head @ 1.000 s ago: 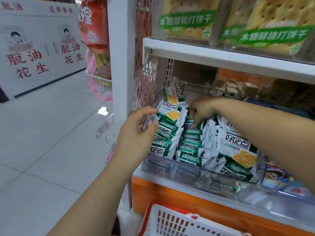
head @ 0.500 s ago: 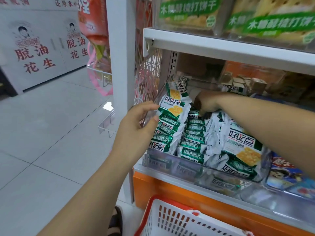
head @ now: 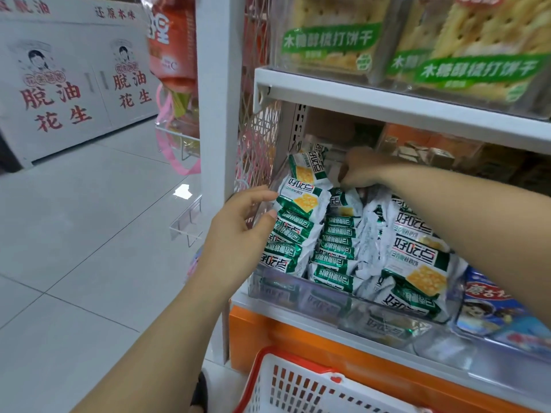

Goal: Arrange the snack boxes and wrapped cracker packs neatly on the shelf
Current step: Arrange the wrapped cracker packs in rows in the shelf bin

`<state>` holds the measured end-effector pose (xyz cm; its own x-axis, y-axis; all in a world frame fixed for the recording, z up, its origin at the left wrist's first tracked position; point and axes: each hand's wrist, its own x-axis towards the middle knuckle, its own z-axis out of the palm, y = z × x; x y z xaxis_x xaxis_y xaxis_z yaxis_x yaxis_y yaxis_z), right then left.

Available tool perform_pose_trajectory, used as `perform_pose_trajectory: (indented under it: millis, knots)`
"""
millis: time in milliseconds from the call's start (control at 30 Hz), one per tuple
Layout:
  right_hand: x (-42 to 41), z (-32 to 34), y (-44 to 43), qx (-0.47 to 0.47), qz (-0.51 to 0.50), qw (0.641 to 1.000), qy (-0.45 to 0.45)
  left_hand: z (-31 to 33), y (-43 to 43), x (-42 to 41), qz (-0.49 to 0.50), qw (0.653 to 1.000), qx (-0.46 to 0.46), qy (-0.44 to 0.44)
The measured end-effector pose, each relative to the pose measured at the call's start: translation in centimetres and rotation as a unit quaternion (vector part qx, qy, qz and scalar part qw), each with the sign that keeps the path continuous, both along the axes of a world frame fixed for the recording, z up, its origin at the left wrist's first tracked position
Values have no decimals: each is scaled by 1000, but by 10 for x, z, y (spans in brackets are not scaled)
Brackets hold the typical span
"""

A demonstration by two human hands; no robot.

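Cracker packs (head: 301,201) against straight-fingered left hand (head: 238,231)

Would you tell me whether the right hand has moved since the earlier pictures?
Yes: the right hand moved back along the clear bin, away from its front wall.

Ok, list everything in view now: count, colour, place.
wrapped cracker packs: many, green and white, in rows in the clear bin
clear bin: one, transparent, on the middle shelf
large cracker packs: two seen, green labels, top shelf
shelf: one unit, white with orange base, at right
small boxes: several, brown, behind the bin
snack packs: at least one, blue, right of the bin
basket: one, white with red rim, below the shelf
hanging bag: one, orange, left of the shelf
cartons: two seen, white with red lettering, floor at left
left grip: fingers touching the left row of packs
right grip: fingers curled at the back of the bin, hold unclear
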<state>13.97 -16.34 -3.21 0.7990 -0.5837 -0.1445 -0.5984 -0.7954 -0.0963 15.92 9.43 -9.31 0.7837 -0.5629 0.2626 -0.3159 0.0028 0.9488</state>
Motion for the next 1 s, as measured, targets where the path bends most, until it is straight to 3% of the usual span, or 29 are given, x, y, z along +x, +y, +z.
perform_pose_trajectory:
  millis: [200,333,633,800,867,1000]
  knots:
    - [-13,18,-1,-67,-23,995,-73,1,1,0,-10,1000,9,-16]
    - [-47,25,18,-62,-56,981,-173,4,5,-3,-5,998,18,-54]
    - [-149,25,122,-104,145,919,-352,28,20,-31,-33,981,8,-191]
    - [-174,30,157,-37,181,899,-397,42,26,-44,-185,981,-64,-10]
    - [-178,27,164,52,126,891,-433,42,25,-44,-202,977,-71,21]
    - [-179,9,173,277,25,836,-473,37,20,-49,-230,966,-78,85]
